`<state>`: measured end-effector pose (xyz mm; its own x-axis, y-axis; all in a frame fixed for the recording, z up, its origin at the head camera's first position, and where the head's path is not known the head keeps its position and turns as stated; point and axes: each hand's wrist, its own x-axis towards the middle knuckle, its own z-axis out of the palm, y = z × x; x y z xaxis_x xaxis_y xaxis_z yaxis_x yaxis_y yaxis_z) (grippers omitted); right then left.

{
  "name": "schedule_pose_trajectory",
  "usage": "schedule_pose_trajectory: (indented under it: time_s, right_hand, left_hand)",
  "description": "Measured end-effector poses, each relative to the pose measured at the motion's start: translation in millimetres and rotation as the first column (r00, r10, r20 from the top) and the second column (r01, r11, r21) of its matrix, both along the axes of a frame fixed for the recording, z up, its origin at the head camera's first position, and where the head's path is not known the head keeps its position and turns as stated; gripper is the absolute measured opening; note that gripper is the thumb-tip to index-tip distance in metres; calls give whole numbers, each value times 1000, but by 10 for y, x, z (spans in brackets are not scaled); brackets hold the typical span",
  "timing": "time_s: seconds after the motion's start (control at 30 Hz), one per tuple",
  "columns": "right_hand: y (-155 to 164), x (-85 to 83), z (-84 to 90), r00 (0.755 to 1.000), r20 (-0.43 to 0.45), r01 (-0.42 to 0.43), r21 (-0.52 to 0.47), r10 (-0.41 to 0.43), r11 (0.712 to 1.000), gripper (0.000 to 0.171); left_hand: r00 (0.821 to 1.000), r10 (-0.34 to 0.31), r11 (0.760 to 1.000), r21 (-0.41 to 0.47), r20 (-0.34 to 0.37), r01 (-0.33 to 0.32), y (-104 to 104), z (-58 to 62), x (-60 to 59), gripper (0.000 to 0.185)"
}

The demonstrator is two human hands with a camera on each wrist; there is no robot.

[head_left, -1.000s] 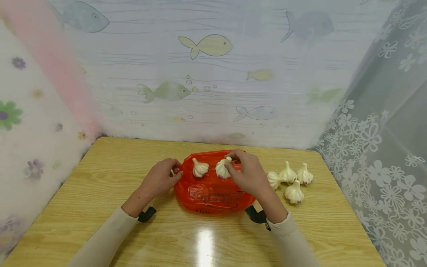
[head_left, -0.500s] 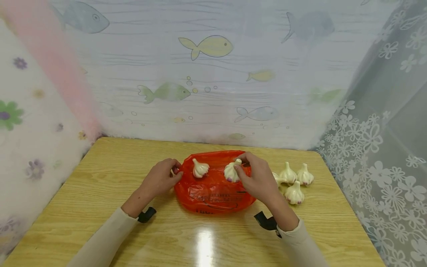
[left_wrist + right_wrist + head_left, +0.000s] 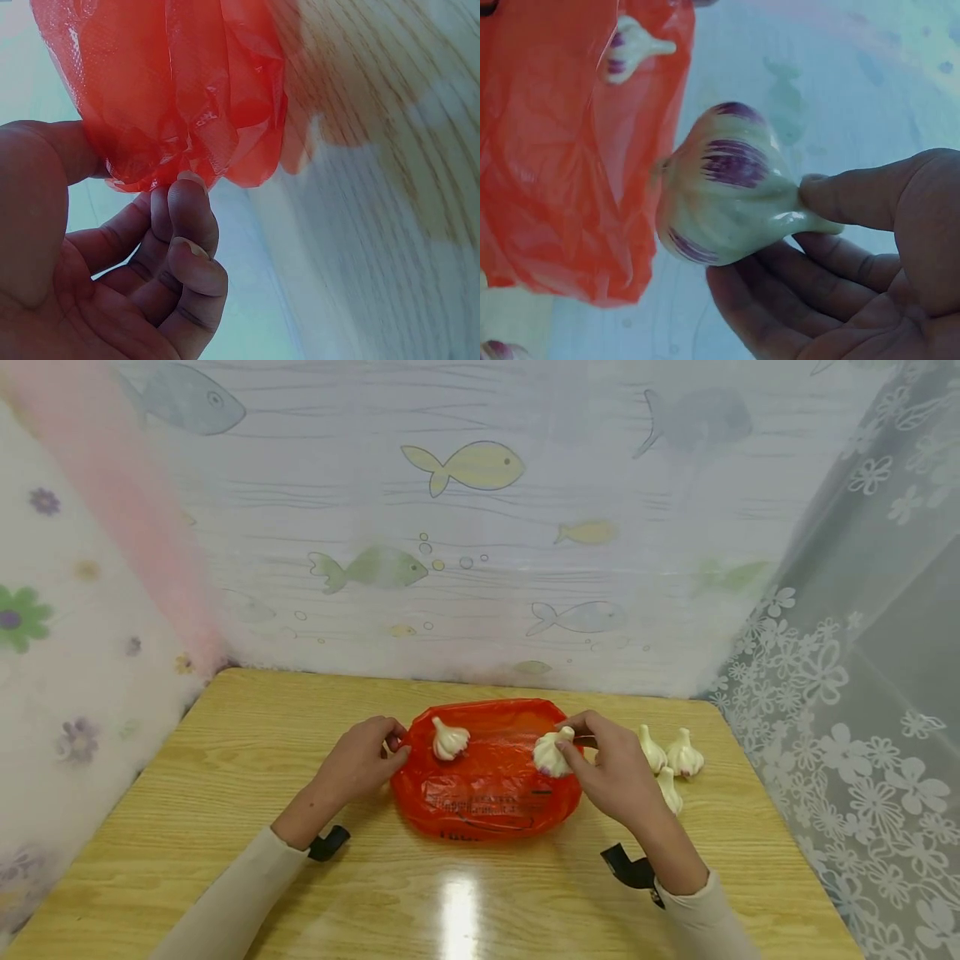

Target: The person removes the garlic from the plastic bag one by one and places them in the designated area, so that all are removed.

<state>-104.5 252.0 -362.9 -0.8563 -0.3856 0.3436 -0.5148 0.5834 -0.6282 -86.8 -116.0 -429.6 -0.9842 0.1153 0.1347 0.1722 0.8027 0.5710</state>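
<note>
We pinch the orange bag (image 3: 480, 785) with our left hand (image 3: 360, 764); right hand (image 3: 611, 768) grips a garlic bulb (image 3: 551, 753) by its stem beside the bag—lift gently.

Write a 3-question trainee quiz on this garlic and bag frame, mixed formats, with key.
1. True or false: the right hand pinches a garlic bulb by its stem.
2. What does the left hand grip? A) a bulb B) the edge of the orange bag C) nothing
3. Fill in: the loose bulb on the bag lies nearer the ____ hand.

Key: 1 true; 2 B; 3 left.
</note>
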Motion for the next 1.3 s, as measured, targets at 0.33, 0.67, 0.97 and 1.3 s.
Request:
schedule_pose_trajectory:
  time_s: [0.33, 0.67, 0.97, 1.3]
  right_hand:
    - [295, -18, 29, 997, 67, 47, -5, -46, 999, 17]
    - [524, -45, 94, 991, 58, 115, 54, -118, 992, 17]
    - [681, -96, 128, 989, 105, 93, 109, -104, 990, 14]
    - [771, -149, 121, 981, 180, 18, 262, -67, 965, 9]
  left_hand:
    - [1000, 11, 1000, -1, 15, -11, 5, 2, -1, 18]
    - [1000, 16, 1000, -11, 15, -15, 11, 15, 4, 18]
    - [1000, 14, 1000, -14, 7, -14, 3, 4, -2, 17]
    - [1000, 12, 1000, -14, 6, -12, 5, -6, -11, 17]
